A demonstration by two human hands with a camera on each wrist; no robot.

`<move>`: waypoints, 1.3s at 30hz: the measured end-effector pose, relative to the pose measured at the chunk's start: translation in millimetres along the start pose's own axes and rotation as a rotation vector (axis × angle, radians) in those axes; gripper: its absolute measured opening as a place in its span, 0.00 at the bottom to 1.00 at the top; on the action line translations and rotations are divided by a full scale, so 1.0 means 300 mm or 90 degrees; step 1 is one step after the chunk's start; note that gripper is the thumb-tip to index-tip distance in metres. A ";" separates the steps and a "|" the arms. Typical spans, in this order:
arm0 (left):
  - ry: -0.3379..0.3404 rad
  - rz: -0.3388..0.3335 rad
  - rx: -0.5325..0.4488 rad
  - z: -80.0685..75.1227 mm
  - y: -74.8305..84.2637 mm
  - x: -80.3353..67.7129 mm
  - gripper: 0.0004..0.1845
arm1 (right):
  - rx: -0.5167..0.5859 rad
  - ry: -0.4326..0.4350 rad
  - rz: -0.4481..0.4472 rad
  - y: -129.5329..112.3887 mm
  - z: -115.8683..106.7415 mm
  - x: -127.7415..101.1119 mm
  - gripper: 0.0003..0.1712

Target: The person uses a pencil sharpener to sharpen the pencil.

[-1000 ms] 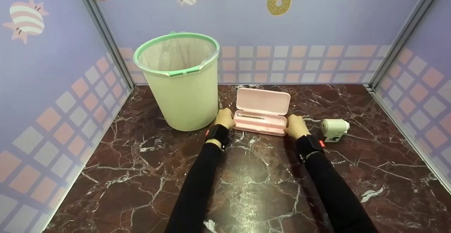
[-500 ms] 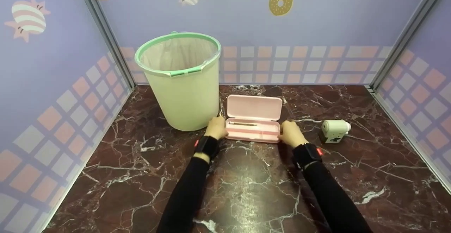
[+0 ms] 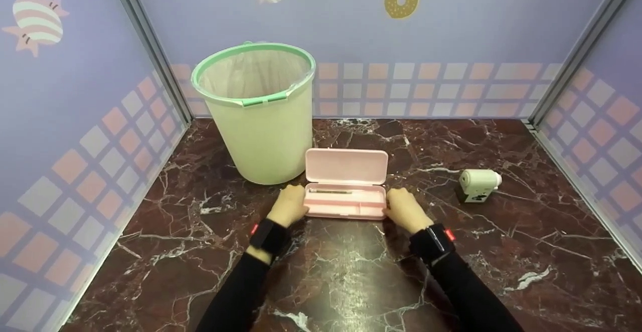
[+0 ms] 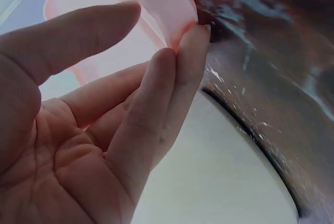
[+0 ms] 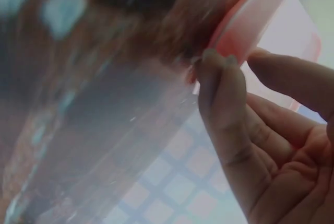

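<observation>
A pink pencil case (image 3: 346, 166) lies on the dark red marbled table with its lid raised at the back. Inside, a slim pencil-like stick (image 3: 331, 191) rests in the rear compartment; the front compartments show bare pink bottoms. My left hand (image 3: 289, 205) holds the case's left end, and my right hand (image 3: 407, 210) holds its right end. In the left wrist view, the fingertips (image 4: 193, 38) touch the pink case with the thumb over it. The right wrist view shows the case's corner (image 5: 242, 33) between thumb and fingers.
A tall pale green bin (image 3: 266, 141) with a clear liner and green rim stands behind my left hand, close to the case. To the right sits a small pale green device (image 3: 476, 185) with a white knob. Patterned walls (image 3: 451, 31) enclose the back and sides.
Both hands have slid the pencil case toward me and to the left, away from the back wall. Its lid has stayed raised. Bin and small green device have not moved.
</observation>
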State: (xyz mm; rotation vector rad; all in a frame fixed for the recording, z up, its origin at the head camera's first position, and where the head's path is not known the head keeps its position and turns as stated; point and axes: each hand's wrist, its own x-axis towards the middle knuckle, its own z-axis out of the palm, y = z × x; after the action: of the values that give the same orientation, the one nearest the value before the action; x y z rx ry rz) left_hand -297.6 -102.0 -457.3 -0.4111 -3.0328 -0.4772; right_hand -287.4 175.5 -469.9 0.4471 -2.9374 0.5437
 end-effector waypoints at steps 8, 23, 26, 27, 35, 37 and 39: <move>0.030 0.051 0.085 -0.041 0.006 -0.105 0.10 | 0.010 -0.017 -0.034 -0.076 0.007 -0.050 0.11; 0.008 -0.062 0.216 -0.073 0.065 -0.151 0.05 | 0.007 -0.021 -0.098 -0.164 0.009 -0.090 0.17; -0.004 -0.081 0.221 -0.078 0.063 -0.143 0.05 | 0.004 -0.012 -0.116 -0.170 0.013 -0.092 0.18; -0.009 -0.084 0.222 -0.080 0.060 -0.140 0.05 | 0.003 -0.009 -0.122 -0.172 0.014 -0.093 0.19; -0.022 -0.106 0.246 -0.091 0.030 -0.134 0.05 | -0.008 -0.007 -0.125 -0.199 0.026 -0.108 0.17; 0.009 -0.098 0.256 -0.091 0.027 -0.134 0.06 | -0.006 0.001 -0.127 -0.206 0.031 -0.111 0.15; 0.057 -0.062 0.247 -0.090 0.026 -0.133 0.04 | -0.006 0.014 -0.128 -0.210 0.035 -0.114 0.13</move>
State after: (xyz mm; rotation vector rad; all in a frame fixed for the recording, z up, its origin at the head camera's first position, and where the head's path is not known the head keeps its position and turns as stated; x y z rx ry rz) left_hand -257.1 -113.3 -432.8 -0.2128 -2.9666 0.0913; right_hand -236.0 124.5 -464.7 0.7194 -2.8281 0.5060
